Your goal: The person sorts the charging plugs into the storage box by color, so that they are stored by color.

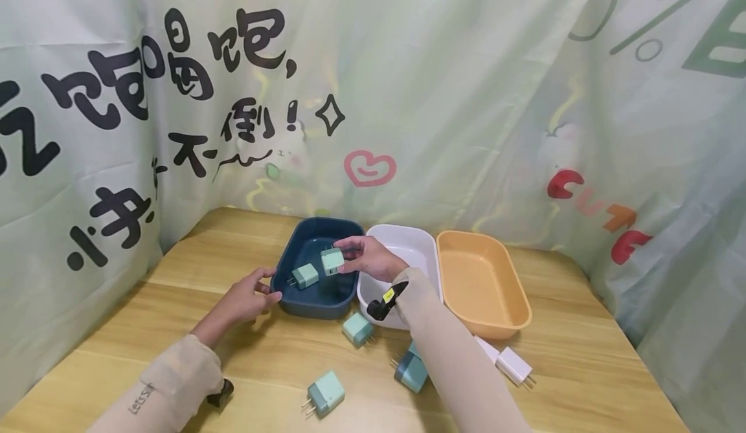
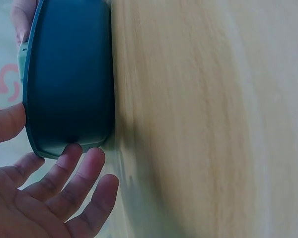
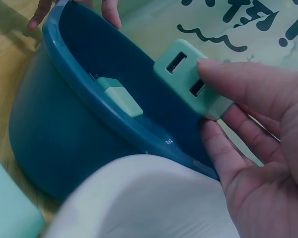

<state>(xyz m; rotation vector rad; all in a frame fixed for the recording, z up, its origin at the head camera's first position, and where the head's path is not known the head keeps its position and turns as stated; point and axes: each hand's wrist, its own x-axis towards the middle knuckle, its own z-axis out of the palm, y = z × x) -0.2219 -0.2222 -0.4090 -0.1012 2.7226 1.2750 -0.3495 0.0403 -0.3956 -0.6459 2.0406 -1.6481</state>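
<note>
In the head view, a person's right hand [image 1: 375, 258], just above centre, pinches a mint-green plug adapter [image 1: 333, 261] over a navy bin [image 1: 317, 310], where a second green adapter [image 1: 305, 276] lies at lower left inside. The left hand [image 1: 247, 298], left of centre, has its fingers spread and loose, fingertips touching the bin's left end. A white bin [image 1: 412, 245] and an orange bin [image 1: 476, 274] stand to the right; more green adapters [image 1: 327, 393] and a white adapter [image 1: 514, 365] lie below on the wooden table [image 1: 262, 362].
</note>
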